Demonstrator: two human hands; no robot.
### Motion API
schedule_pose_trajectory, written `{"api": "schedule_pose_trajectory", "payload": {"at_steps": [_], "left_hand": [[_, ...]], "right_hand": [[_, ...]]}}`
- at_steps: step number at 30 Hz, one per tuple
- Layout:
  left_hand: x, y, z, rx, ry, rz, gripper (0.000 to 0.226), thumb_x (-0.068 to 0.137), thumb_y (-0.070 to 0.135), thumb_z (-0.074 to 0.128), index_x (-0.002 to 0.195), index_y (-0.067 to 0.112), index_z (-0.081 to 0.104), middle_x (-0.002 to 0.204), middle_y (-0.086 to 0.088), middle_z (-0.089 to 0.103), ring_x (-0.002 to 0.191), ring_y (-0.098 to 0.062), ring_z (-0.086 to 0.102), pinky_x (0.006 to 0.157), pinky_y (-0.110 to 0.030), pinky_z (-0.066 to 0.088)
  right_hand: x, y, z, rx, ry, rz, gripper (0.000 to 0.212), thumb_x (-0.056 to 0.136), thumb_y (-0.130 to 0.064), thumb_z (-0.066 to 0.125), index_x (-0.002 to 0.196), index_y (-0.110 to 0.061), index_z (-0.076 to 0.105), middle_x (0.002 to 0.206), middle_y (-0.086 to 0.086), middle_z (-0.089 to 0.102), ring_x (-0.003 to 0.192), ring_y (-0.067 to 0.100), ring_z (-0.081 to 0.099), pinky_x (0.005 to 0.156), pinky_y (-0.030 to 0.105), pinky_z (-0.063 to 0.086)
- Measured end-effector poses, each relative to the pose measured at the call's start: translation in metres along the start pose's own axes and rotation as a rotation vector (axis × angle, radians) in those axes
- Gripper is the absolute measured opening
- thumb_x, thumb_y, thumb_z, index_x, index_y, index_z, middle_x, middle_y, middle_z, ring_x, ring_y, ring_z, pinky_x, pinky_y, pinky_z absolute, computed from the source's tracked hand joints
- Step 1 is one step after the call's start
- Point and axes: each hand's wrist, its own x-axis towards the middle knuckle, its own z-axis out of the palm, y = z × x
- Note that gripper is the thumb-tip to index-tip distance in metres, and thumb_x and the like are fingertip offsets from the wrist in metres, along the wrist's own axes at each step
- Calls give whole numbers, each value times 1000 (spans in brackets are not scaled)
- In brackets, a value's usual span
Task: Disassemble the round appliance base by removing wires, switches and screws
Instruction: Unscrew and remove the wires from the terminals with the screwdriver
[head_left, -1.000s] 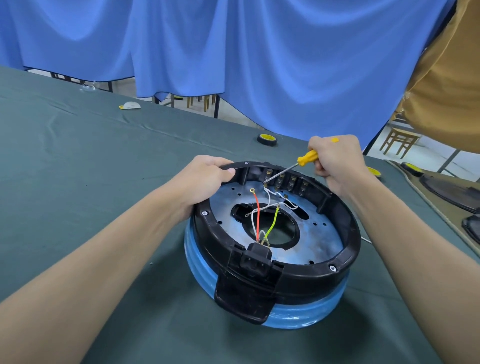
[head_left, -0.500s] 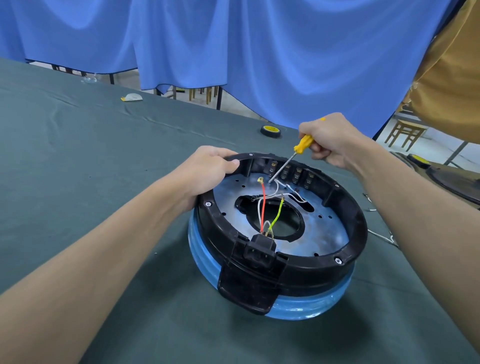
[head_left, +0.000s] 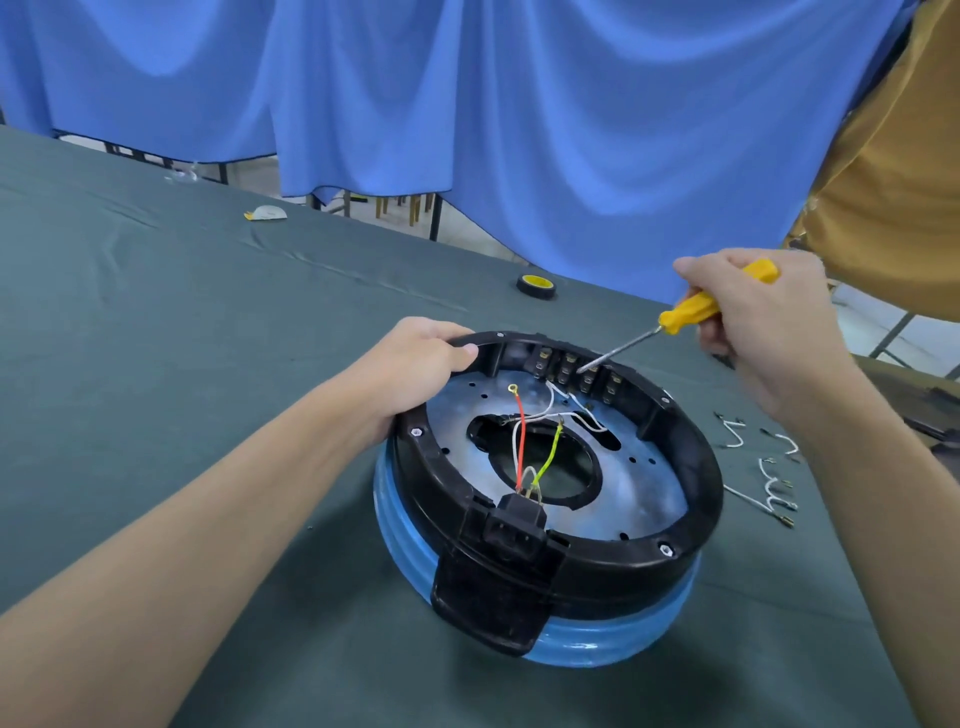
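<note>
The round appliance base, black rim over a blue body, lies upside down on the green cloth. My left hand grips its far-left rim. My right hand holds a yellow-handled screwdriver; its tip rests at the row of switch terminals inside the far rim. Red, yellow-green and white wires run across the metal plate to a black power socket at the near rim.
Loose white wires with terminals lie on the cloth right of the base. A black-and-yellow tape roll sits beyond it. A person in a mustard shirt stands at the far right. Blue curtains hang behind the table.
My right hand has drawn back to the right and the screwdriver tip has shifted right along the terminal row. The left hand keeps its grip on the rim.
</note>
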Motion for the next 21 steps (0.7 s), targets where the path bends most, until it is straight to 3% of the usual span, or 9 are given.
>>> {"api": "schedule_pose_trajectory", "payload": {"at_steps": [5, 8, 11, 17, 19, 21], "left_hand": [[0, 1, -2, 2, 12, 7, 31, 101, 11, 49, 95, 21, 77, 95, -5, 77, 96, -26, 73, 90, -40, 56], [0, 0, -1, 11, 55, 2, 31, 101, 10, 49, 91, 20, 77, 94, -7, 77, 96, -28, 72, 88, -40, 56], [2, -1, 0, 14, 135, -14, 32, 100, 8, 48, 88, 16, 77, 100, -14, 75, 95, -34, 71, 95, -50, 52], [7, -3, -8, -42, 174, -27, 28, 99, 9, 50, 93, 13, 77, 96, -13, 76, 97, -35, 71, 95, -49, 53], [10, -2, -9, -78, 178, -4, 25, 98, 9, 53, 91, 11, 77, 96, -9, 76, 91, -30, 72, 93, -43, 54], [13, 0, -9, -129, 265, 32, 21, 95, 11, 58, 84, 13, 75, 91, -6, 73, 87, -24, 68, 85, -34, 56]], "right_hand": [[-37, -11, -2, 47, 48, -73, 44, 84, -19, 64, 60, 10, 42, 43, -3, 49, 43, 17, 33, 42, 20, 27], [-58, -11, 4, 7, 100, -124, 45, 80, -26, 63, 55, 5, 42, 51, 20, 50, 47, 21, 35, 47, 30, 28], [-72, -5, 14, 11, 222, -104, 48, 79, -28, 62, 61, 12, 43, 60, 34, 43, 49, 20, 36, 50, 32, 29], [-92, 5, 40, 182, 259, 72, 47, 83, -22, 63, 61, 10, 36, 55, 24, 38, 52, 20, 29, 49, 31, 25], [-97, 4, 42, 231, 277, 86, 48, 81, -28, 62, 62, 9, 38, 46, 6, 43, 53, 20, 29, 48, 30, 26], [-101, 3, 43, 267, 275, 111, 51, 79, -34, 62, 64, 10, 41, 46, 1, 42, 53, 21, 29, 48, 30, 26]]}}
